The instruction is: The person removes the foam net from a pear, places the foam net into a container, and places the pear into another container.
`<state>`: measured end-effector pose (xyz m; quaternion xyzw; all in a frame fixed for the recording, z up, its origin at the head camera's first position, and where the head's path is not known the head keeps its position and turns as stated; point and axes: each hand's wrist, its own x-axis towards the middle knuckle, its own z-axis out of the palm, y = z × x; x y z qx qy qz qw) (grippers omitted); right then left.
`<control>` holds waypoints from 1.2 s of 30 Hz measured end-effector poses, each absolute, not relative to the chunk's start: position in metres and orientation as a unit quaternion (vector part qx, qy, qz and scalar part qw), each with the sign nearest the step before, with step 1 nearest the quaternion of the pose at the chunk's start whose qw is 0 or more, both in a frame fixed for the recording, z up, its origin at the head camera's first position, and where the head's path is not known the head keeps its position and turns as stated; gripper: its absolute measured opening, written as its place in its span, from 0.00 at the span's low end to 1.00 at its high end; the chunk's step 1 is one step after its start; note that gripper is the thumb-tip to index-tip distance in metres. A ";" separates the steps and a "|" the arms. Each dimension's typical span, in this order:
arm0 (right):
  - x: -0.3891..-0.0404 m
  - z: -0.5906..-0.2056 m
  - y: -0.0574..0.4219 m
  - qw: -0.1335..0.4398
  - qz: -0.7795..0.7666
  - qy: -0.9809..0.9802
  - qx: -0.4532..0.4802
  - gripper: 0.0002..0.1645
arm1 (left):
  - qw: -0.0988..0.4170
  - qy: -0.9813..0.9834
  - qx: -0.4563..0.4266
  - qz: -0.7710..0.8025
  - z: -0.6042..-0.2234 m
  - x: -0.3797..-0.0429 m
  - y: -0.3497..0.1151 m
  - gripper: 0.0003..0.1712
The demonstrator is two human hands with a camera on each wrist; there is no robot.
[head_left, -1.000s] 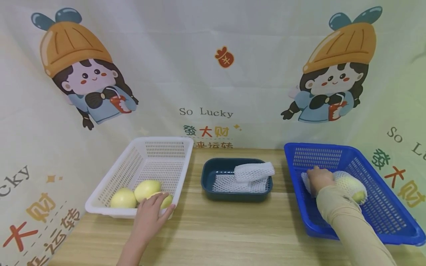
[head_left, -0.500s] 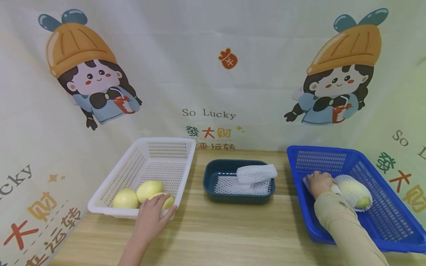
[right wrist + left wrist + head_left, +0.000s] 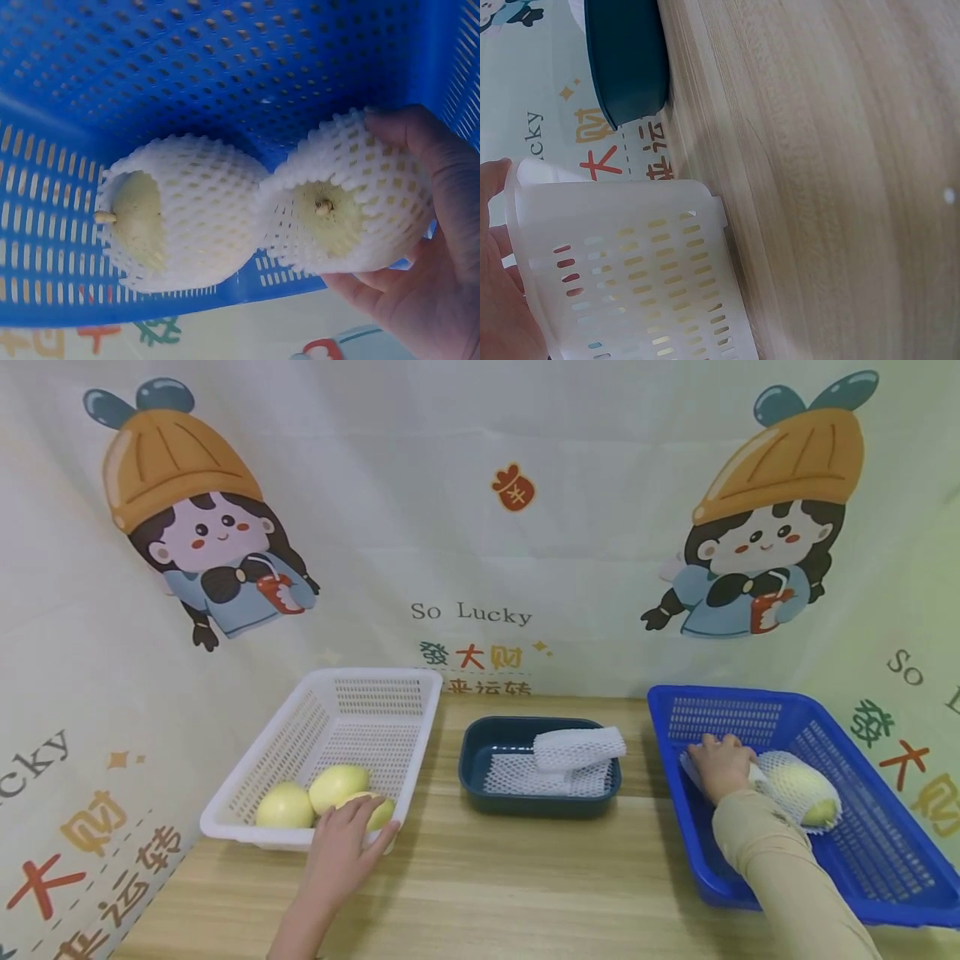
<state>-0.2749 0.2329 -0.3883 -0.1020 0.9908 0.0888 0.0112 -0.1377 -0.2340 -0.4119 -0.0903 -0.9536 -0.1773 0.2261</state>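
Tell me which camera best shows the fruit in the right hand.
The right wrist view: there the netted fruit shows up close, its stem clear of the foam net, the right hand curled round it. The head view shows little of it, as the hand covers most. The left wrist view shows none.

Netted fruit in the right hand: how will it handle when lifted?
The netted fruit should resist slipping, since the fingers meet textured foam net. Bare skin around its stem may bruise if knocked. Being rounded, it could roll if released.
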 end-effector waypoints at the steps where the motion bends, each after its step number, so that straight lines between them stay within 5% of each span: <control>1: -0.276 -0.386 0.234 0.001 0.085 0.991 -0.105 0.21 | 0.227 -0.954 -0.090 -0.176 -0.412 -0.138 -0.234 0.26; 9: -0.287 -0.353 0.234 -0.016 0.027 0.992 -0.124 0.44 | 0.233 -0.953 -0.092 -0.173 -0.411 -0.141 -0.233 0.26; 21: -0.254 -0.308 0.199 -0.124 -0.036 0.962 -0.242 0.48 | 0.228 -0.954 -0.089 -0.173 -0.414 -0.141 -0.234 0.26; 36: -0.165 -0.333 0.142 -0.182 -0.034 0.899 -0.397 0.50 | 0.225 -0.954 -0.096 -0.173 -0.414 -0.140 -0.233 0.26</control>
